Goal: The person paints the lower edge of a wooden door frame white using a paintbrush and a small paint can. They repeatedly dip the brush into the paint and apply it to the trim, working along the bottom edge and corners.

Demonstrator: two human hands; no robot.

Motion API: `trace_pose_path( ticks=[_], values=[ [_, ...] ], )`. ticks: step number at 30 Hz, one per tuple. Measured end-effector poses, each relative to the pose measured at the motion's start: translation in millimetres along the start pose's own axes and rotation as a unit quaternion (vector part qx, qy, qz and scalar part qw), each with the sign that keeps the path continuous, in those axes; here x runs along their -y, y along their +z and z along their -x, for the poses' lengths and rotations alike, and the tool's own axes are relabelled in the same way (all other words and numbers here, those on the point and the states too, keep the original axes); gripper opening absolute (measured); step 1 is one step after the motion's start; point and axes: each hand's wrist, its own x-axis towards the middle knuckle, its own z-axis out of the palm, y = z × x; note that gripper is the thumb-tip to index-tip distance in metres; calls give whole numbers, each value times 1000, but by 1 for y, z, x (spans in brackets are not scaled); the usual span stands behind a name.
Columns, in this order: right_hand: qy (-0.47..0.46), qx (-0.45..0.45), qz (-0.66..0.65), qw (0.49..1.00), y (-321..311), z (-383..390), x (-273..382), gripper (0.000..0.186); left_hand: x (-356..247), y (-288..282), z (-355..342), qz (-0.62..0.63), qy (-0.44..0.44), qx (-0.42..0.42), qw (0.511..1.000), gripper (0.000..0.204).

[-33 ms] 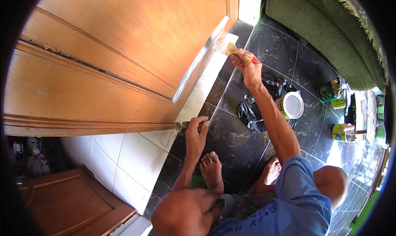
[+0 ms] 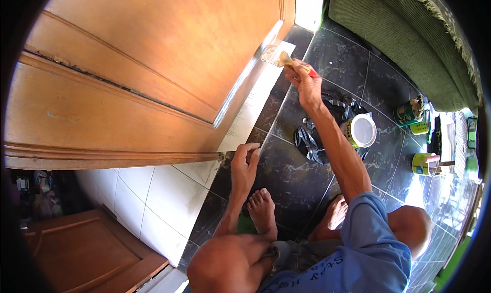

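My right hand (image 2: 307, 85) grips a paintbrush (image 2: 281, 58) with a red handle. Its bristles touch the lower edge of a large brown wooden door (image 2: 153, 62). My left hand (image 2: 244, 165) rests on the door's bottom corner, fingers curled over the edge. A strip of white paper (image 2: 255, 101) lies on the floor under the door's edge. I sit on the dark tiled floor (image 2: 286, 175) with my bare feet just behind my left hand.
An open paint can (image 2: 360, 131) stands on a black plastic bag (image 2: 309, 139) right of my right forearm. More cans (image 2: 409, 113) (image 2: 424, 163) stand farther right. A green cushion (image 2: 409, 32) fills the upper right. White tiles (image 2: 153, 201) lie at the lower left.
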Motion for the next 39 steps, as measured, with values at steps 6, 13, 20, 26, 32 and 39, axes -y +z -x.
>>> trace_pose_path(
  ticks=[6, 13, 20, 26, 32, 39],
  values=[
    [19, -9, -4, 1000, 16, -8, -16, 31, 2, 11, 19, 9, -35, 41, 998, 16],
    [47, 58, 69, 995, -20, 13, 4, 28, 38, -4, 45, -4, -81, 18, 997, 15],
    [32, 30, 25, 999, -35, 16, 11, 31, 33, 3, 19, -7, -53, 18, 998, 15],
    [8, -8, -38, 999, 9, 4, -6, 30, 8, 3, -22, 31, 11, -15, 999, 15],
    [22, -17, -3, 1000, 18, -8, -21, 29, 14, 5, 6, 13, -70, 33, 997, 17],
    [28, 34, 85, 995, 3, 20, 1, 25, 46, -5, 27, 17, -87, 2, 996, 14]
  ],
)
